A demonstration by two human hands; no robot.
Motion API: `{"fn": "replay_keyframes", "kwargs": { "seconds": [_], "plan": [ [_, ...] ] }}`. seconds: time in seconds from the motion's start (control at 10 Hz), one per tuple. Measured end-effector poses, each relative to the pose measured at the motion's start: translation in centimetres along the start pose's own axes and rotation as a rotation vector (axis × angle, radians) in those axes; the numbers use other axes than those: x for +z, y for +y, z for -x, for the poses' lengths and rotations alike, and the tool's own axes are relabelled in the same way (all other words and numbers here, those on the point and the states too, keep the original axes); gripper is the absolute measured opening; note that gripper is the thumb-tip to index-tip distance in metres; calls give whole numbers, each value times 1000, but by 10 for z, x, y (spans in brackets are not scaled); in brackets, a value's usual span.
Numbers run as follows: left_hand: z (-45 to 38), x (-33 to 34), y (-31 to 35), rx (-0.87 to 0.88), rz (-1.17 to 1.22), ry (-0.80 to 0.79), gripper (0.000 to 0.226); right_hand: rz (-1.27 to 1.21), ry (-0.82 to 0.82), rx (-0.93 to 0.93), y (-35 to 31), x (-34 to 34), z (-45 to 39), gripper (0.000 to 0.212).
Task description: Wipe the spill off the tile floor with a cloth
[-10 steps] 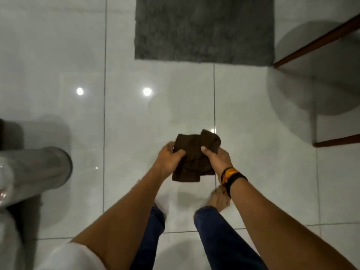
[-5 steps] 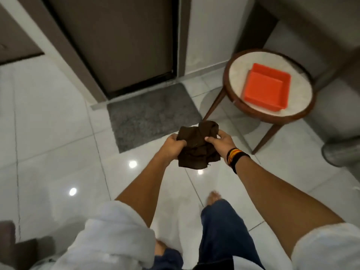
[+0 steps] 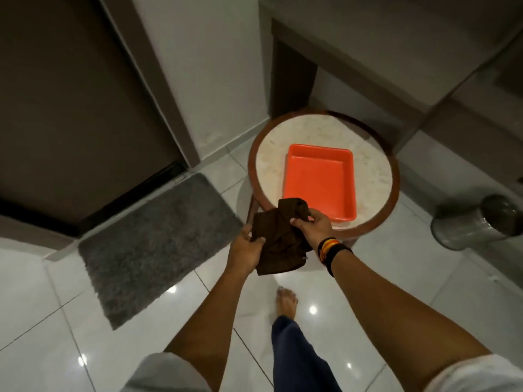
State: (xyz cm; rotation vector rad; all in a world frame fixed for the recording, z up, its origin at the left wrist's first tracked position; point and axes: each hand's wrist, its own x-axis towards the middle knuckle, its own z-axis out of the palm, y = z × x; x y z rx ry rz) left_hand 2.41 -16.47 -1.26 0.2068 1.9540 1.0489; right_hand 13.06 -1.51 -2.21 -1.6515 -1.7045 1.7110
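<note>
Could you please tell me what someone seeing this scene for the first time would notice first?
The orange tray stands out most, sitting on the round table ahead. Just in front of it, both hands, left and right, hold a bunched brown cloth above the glossy white floor. To the left, a grey mat lies before a dark door.

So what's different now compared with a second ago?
The view lifted from bare floor tiles and swung toward the round wooden side table, which now sits close in front with its orange plastic tray. The grey doormat ended up on the left. Unchanged: the left hand and the right hand grip the crumpled dark brown cloth, off the floor.
</note>
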Motion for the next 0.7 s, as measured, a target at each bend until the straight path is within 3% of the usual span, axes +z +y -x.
{"fn": "replay_keyframes", "kwargs": {
  "seconds": [0.2,0.4,0.6,0.7],
  "plan": [
    [-93,85,80,54,16,-59,41,87,155,-9,-24,-54,-115,23],
    [-156,131,112,1,-69,-157,53,41,171,107,-29,-67,-198,29],
    [-163,133,99,33,-171,-108,45,21,136,313,-10,-70,-204,56],
    [-151,117,107,224,-323,-52,48,-4,147,222,-5,-68,-163,46]
  ]
}}
